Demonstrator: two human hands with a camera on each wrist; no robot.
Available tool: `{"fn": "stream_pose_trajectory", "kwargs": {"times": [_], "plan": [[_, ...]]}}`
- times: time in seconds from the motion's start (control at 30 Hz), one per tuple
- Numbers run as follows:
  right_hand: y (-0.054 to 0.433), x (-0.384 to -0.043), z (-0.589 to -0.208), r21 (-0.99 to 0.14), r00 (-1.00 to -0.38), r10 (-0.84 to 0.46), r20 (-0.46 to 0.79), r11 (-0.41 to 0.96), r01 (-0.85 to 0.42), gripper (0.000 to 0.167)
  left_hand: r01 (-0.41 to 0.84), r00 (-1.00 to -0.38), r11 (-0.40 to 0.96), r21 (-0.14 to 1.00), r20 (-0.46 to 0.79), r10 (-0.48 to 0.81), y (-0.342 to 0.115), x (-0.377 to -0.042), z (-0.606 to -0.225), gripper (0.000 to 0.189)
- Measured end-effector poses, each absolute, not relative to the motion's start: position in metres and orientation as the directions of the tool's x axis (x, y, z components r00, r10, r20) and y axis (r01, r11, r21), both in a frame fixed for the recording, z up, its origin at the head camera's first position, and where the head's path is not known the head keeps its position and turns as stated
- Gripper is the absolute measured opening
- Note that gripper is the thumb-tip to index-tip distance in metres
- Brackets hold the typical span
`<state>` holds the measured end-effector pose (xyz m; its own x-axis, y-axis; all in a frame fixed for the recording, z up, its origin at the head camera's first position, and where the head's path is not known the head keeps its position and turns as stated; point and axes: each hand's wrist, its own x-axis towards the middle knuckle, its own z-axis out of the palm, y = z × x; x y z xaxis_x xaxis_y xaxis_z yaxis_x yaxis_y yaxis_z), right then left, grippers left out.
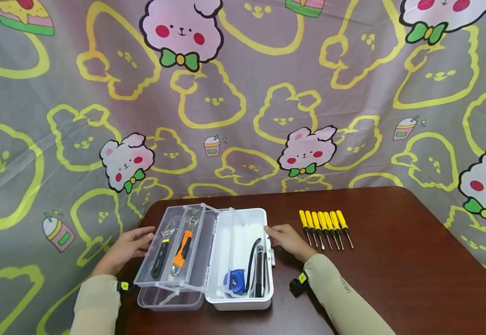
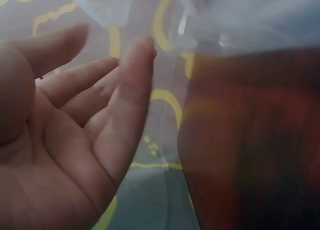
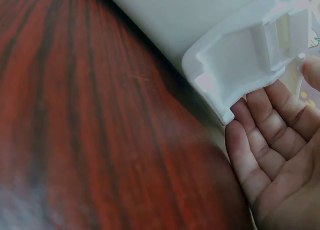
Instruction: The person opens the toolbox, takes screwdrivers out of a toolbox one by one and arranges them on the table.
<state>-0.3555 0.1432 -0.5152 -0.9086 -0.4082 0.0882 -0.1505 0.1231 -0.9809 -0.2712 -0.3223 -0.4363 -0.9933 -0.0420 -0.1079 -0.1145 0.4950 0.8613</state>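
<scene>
An opened toolbox with a white base [image 1: 239, 304] stands in front of me. Its clear lid [image 1: 169, 304] is folded out to the left, with a raised clear tray [image 1: 138, 279] above it. In the tray lie a black-handled adjustable wrench [image 1: 160, 258] and an orange-handled wrench [image 1: 181, 251]. A blue tape measure [image 1: 237, 281], a utility knife [image 1: 259, 274] and a thin black curved piece [image 1: 251, 263] are in the base. My left hand [image 1: 127, 249], fingers spread, is beside the tray's left edge. My right hand [image 1: 289, 239] touches the base's right side near the white latch [image 3: 240, 55], fingers slightly bent.
Several yellow-handled screwdrivers [image 1: 324, 223] lie in a row right of the toolbox, tips toward me. The dark wooden table [image 1: 394, 260] runs on to the right. Behind it hangs a cartoon-printed cloth [image 1: 243, 167].
</scene>
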Motion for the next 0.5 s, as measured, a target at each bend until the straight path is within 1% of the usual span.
{"fn": "stream_pose_trajectory", "kwargs": {"times": [0.17, 0.27, 0.37, 0.5], "plan": [[0.145, -0.347, -0.504, -0.984, -0.895, -0.439, 0.080, 0.107, -0.140, 0.042, -0.135, -0.990, 0.556, 0.820, -0.135, -0.040, -0.326, -0.273, -0.448, 0.066], [0.145, -0.344, -0.501, -0.983, -0.892, -0.444, 0.084, 0.111, -0.148, 0.042, -0.130, -0.989, 0.576, 0.807, -0.146, -0.020, -0.328, -0.274, -0.453, 0.061], [0.146, -0.348, -0.508, -0.982, -0.899, -0.428, 0.086, 0.115, -0.149, 0.043, -0.124, -0.987, 0.586, 0.801, -0.159, 0.008, -0.327, -0.274, -0.456, 0.054], [0.147, -0.356, -0.521, -0.981, -0.911, -0.400, 0.098, 0.116, -0.157, 0.043, -0.109, -0.977, 0.554, 0.825, -0.192, 0.093, -0.322, -0.273, -0.463, 0.047]]}}
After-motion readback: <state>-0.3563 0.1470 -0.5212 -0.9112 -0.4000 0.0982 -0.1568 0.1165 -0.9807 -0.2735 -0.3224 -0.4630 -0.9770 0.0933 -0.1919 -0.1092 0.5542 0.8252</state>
